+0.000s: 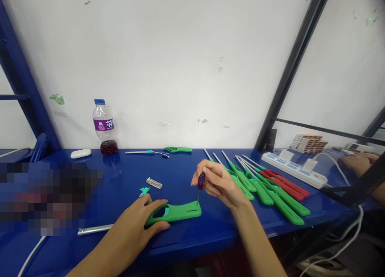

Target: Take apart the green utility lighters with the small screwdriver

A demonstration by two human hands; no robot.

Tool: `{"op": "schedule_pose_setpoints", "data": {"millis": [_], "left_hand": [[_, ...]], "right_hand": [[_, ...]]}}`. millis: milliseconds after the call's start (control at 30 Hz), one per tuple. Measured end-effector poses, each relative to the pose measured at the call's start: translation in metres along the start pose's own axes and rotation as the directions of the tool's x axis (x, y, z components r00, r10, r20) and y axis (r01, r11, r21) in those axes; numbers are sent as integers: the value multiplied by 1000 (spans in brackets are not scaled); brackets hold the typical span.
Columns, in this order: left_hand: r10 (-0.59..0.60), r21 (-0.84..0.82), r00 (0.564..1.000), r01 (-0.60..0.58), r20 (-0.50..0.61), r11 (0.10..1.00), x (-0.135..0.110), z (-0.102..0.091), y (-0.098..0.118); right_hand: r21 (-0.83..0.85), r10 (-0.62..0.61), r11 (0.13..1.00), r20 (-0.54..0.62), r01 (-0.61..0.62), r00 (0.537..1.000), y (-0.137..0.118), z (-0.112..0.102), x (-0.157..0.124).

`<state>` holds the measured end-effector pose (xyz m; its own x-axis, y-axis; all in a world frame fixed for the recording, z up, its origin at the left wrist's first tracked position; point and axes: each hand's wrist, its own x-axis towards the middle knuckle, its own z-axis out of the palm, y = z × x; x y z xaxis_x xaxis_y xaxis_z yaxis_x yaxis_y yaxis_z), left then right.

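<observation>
A green long-necked lighter (183,212) lies flat near the table's front, its metal tube pointing left. My left hand (141,216) is closed around the lighter near its trigger opening. My right hand (218,182) grips a small screwdriver (201,181) with a dark purple-red handle, held upright. The screwdriver's tip meets the right end of the lighter's handle. Just beyond my left hand lie a small teal part (144,191) and a clear plastic fuel tank (154,183). Farther back are a loose metal tube with a wire (144,152) and a green handle shell (177,149).
Several green lighters (261,190) and red lighters (285,184) are fanned out at the right. A white power strip (294,170) sits behind them. At the back left stand a drink bottle (104,128) and a white case (81,153). A black post (288,76) rises at the right.
</observation>
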<state>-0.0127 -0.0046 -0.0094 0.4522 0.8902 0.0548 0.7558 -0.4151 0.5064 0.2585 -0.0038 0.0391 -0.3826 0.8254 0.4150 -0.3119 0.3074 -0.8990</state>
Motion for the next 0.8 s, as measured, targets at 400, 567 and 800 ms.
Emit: {"op": "schedule_pose_setpoints", "data": {"millis": [400,567,800], "left_hand": [[-30,31,1000,30,-3,999,-1,1,-1],[-17,25,1000,17,-17,1000,0,1,-1],[-12,8,1000,12,-28,1000,-1,3,-4]], "right_hand": [[-29,-2,1000,78,4,997,4,-1,-1],[-66,-32,997,99,39,995,6,1,0],[-129,-58,989,98,70,994,4,2,1]]}}
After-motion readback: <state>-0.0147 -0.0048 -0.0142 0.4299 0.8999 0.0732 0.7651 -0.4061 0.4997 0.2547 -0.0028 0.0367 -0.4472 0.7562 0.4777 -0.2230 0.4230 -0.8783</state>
